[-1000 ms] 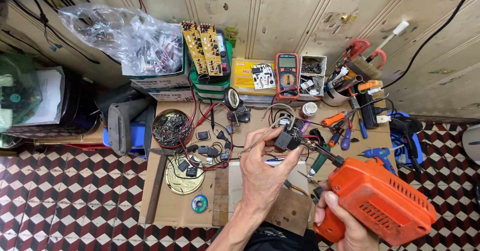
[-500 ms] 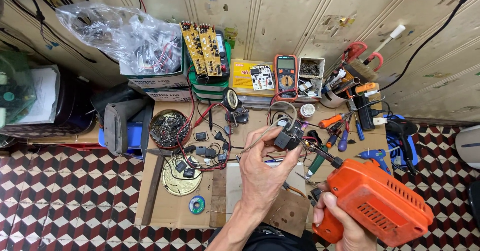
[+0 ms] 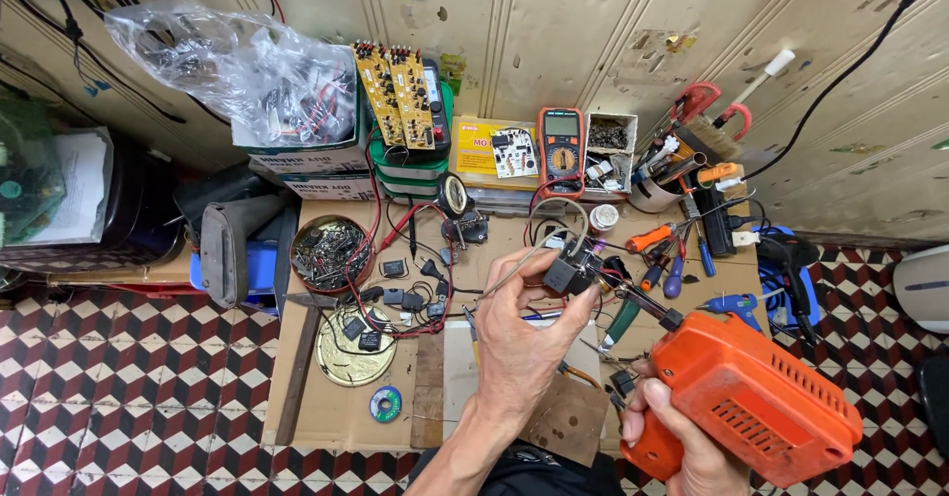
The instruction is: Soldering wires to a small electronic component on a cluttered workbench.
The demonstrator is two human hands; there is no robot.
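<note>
While the left hand (image 3: 519,343) pinches a small black part (image 3: 566,272) between thumb and fingertips, holding it up over the middle of the cardboard-covered surface (image 3: 326,407), the right hand (image 3: 682,437) is wrapped tight around the handle of an orange soldering gun (image 3: 751,402) at the near right. The gun's thin dark tip (image 3: 638,303) reaches up and left to the part and looks to be touching its right side, though the exact contact is too small to tell. A thin wire (image 3: 509,269) runs from the part toward the left. Just beyond the part lie screwdrivers (image 3: 657,259) with orange, blue and purple handles, and a blue glue gun (image 3: 733,306) sits to the right of them. Left of the hands, a round tin (image 3: 331,254) full of small metal bits stands on the surface, with a flat brass-coloured disc (image 3: 354,346) nearer and a small solder reel (image 3: 386,404) nearer still. Red and black leads (image 3: 410,224) and several small black components are scattered between the tin and the hands. At the far edge against the wall stand a red-cased multimeter (image 3: 560,150), a yellow box (image 3: 494,147), two upright circuit boards (image 3: 400,96) on a green case, and a clear plastic bag (image 3: 237,66) of parts at the far left. The floor (image 3: 109,397) is checkered tile.
</note>
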